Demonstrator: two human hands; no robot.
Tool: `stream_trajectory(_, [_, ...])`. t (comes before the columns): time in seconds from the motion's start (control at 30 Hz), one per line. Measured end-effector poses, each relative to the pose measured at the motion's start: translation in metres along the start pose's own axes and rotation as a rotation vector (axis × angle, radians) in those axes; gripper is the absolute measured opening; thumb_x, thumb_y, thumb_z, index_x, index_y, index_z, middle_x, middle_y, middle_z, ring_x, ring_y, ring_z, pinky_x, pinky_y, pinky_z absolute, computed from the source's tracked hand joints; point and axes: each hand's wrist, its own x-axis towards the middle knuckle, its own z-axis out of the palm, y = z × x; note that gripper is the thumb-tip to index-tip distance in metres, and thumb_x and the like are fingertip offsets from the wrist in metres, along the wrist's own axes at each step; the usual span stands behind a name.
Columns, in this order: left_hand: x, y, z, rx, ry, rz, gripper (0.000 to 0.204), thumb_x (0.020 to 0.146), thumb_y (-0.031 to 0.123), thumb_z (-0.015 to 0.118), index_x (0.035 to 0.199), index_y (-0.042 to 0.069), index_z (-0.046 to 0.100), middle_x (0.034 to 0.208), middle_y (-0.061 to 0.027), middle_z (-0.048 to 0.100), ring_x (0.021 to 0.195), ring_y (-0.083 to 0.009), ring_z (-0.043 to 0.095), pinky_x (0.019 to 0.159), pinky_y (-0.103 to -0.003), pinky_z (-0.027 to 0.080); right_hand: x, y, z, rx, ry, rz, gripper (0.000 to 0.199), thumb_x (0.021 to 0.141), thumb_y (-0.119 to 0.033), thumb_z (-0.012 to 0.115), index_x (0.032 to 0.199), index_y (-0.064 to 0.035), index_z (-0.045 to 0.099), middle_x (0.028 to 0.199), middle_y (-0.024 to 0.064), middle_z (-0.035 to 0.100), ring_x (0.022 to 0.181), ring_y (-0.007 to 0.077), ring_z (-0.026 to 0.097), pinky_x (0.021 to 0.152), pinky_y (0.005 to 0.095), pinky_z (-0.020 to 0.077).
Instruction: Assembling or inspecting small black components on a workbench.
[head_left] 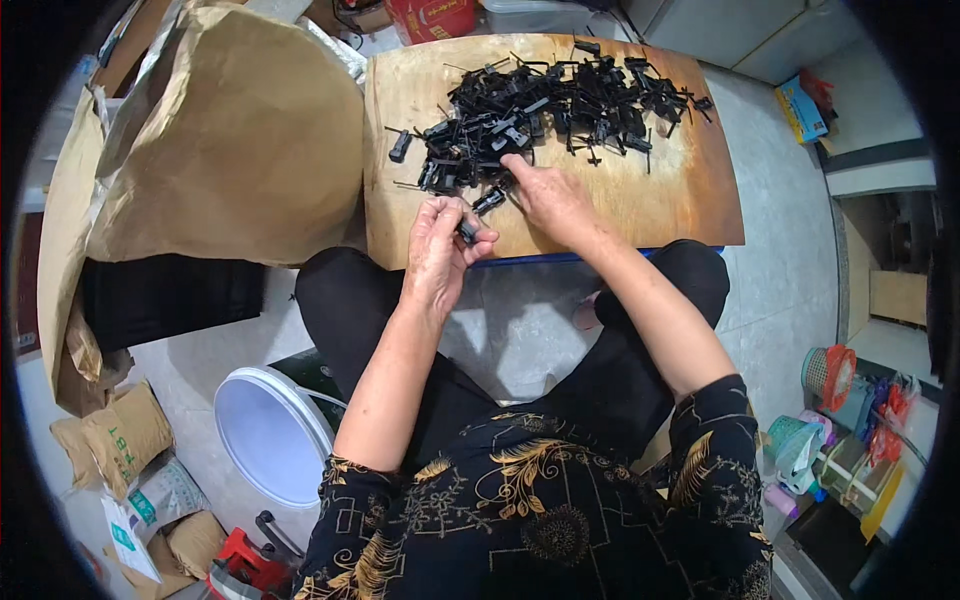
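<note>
Pinching a small black plastic piece (468, 232) between thumb and fingers, the left hand (440, 250) is holding it just over the near edge of the wooden board (650, 200). The right hand (548, 195) is lying flat with fingers spread, touching the pile of black pieces (545, 105). Picking one piece slowly seems best. The big paper sack (230, 140) is crowding the left; the board's right side is giving more room.

Worker in a patterned black top (540, 500)
Short sleeves (715, 440) carry gold leaf and line prints; black trousers (345, 300); forearms bare.
</note>
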Motion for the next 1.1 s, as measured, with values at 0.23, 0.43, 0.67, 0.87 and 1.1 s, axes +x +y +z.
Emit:
stream_trajectory(0.23, [0.001, -0.012, -0.016, -0.107, -0.004, -0.09, 0.021, 0.095, 0.026, 0.044, 0.084, 0.008, 0.046, 0.071, -0.0041, 0.051, 0.065, -0.0177, 0.059, 0.056, -0.028, 0.049, 0.004, 0.012, -0.005, -0.272, -0.009, -0.122, 0.022, 0.08, -0.013, 0.057, 0.1, -0.0089, 0.047, 0.083, 0.0153, 0.063, 0.077, 0.036, 0.061, 0.062, 0.0457, 0.0472])
stream_trajectory(0.43, [0.002, -0.02, -0.014, 0.017, -0.144, -0.13, 0.017, 0.092, 0.022, 0.049, 0.088, 0.006, 0.048, 0.073, -0.0048, 0.054, 0.061, -0.0149, 0.057, 0.05, -0.023, 0.047, -0.008, 0.03, -0.02, 0.021, 0.032, -0.189, 0.025, 0.081, -0.017, 0.059, 0.103, -0.0077, 0.052, 0.086, 0.0167, 0.062, 0.083, 0.0355, 0.06, 0.069, 0.043, 0.047])
stream_trajectory(0.67, [-0.006, -0.012, -0.001, 0.05, -0.334, -0.213, 0.029, 0.091, 0.03, 0.053, 0.104, 0.004, 0.053, 0.079, -0.0078, 0.06, 0.057, -0.0081, 0.052, 0.043, -0.018, 0.038, -0.057, -0.008, -0.045, 0.251, 0.022, -0.313, 0.027, 0.083, -0.009, 0.058, 0.109, -0.0063, 0.053, 0.087, 0.0151, 0.063, 0.083, 0.031, 0.063, 0.068, 0.036, 0.05])
stream_trajectory(0.87, [-0.01, -0.01, -0.004, 0.032, -0.655, -0.238, 0.032, 0.093, 0.031, 0.049, 0.107, 0.003, 0.054, 0.085, -0.0112, 0.062, 0.052, -0.0068, 0.045, 0.043, -0.017, 0.034, -0.081, -0.018, -0.054, 0.264, 0.11, -0.513, 0.035, 0.08, -0.002, 0.057, 0.114, -0.0082, 0.053, 0.089, 0.0122, 0.063, 0.08, 0.0292, 0.064, 0.066, 0.0345, 0.0511])
stream_trajectory(1.1, [-0.024, -0.008, 0.002, 0.08, -0.76, -0.263, 0.035, 0.093, 0.033, 0.049, 0.106, 0.001, 0.055, 0.089, -0.0111, 0.061, 0.051, -0.0069, 0.042, 0.044, -0.016, 0.033, -0.094, -0.02, -0.052, 0.196, 0.185, -0.578, 0.039, 0.079, -0.006, 0.052, 0.117, -0.0126, 0.053, 0.096, 0.0086, 0.064, 0.081, 0.0269, 0.064, 0.066, 0.034, 0.0528])
